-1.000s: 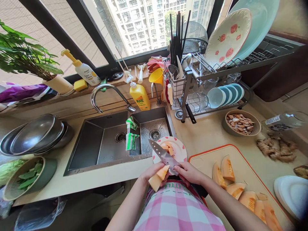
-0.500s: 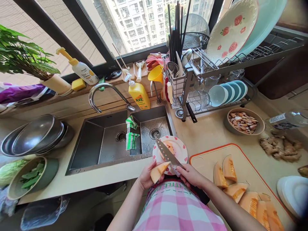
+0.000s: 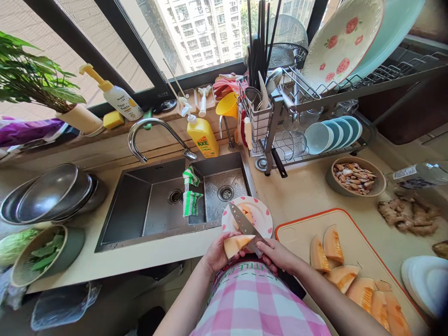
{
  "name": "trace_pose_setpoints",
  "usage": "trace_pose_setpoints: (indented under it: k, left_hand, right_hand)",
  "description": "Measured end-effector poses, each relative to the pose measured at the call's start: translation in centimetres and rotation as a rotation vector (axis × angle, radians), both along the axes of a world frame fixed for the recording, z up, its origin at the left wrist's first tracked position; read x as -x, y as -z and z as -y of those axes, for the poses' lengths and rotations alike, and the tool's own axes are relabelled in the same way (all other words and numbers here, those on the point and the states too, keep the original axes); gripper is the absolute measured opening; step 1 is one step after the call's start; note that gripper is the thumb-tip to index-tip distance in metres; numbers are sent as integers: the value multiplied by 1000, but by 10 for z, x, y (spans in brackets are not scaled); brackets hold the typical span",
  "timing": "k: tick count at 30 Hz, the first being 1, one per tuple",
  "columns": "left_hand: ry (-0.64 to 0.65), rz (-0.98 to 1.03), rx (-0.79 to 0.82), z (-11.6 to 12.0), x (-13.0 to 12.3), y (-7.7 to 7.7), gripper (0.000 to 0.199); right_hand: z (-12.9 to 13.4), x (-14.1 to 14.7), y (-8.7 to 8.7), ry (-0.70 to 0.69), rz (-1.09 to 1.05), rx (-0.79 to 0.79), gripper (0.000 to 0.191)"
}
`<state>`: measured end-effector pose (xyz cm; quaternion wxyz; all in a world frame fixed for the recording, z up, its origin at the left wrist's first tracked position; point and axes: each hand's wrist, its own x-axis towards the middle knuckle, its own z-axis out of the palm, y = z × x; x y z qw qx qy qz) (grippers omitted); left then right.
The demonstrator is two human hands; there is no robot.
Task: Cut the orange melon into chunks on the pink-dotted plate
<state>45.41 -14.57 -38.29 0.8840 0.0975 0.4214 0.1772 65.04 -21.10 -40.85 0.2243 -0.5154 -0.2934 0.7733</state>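
Note:
My left hand (image 3: 217, 253) is closed round a wedge of orange melon (image 3: 235, 245), its tip pointing right. In my right hand (image 3: 276, 254) is the handle end of a kitchen knife (image 3: 244, 223). The blade has a row of holes, slants up and to the left, and lies close behind the melon wedge; whether it touches the flesh I cannot tell. Beneath the blade stands a white plate with pink spots (image 3: 263, 215), holding some cut melon pieces (image 3: 247, 212). To the right, several melon wedges (image 3: 350, 278) lie on a red-edged cutting board (image 3: 297, 233).
A double sink (image 3: 140, 233) with a tap (image 3: 154, 122) is ahead to the left. A dish rack (image 3: 271, 140) stands behind the plate. A bowl of shallots or garlic (image 3: 357, 179), ginger (image 3: 408, 214) and stacked white plates (image 3: 420, 280) are at right. Metal bowls (image 3: 49, 193) sit at left.
The melon wedge has turned in my left hand and moved slightly right and up, towards the knife. The knife has shifted slightly right. The camera view has moved a little.

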Motion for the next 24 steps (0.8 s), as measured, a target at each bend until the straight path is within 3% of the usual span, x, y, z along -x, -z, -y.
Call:
trace_pose_setpoints:
  k: [5, 11, 13, 19, 24]
  left_hand:
    - [-196, -168, -141, 12, -9, 6, 37]
    - [-263, -219, -257, 22, -15, 16, 41]
    - [-252, -218, -226, 19, -9, 14, 39]
    - [-45, -169, -153, 8, 5, 5, 31]
    - [-131, -192, -221, 18, -2, 9, 31]
  right_hand:
    - [-3, -5, 3, 63, -51, 66, 40]
    - [-8, -4, 5, 37, -61, 48, 41]
    - [-10, -7, 6, -11, -42, 5, 41]
    - [-13, -13, -4, -150, -23, -44, 39]
    - [-10, 2, -5, -62, -15, 3, 37]
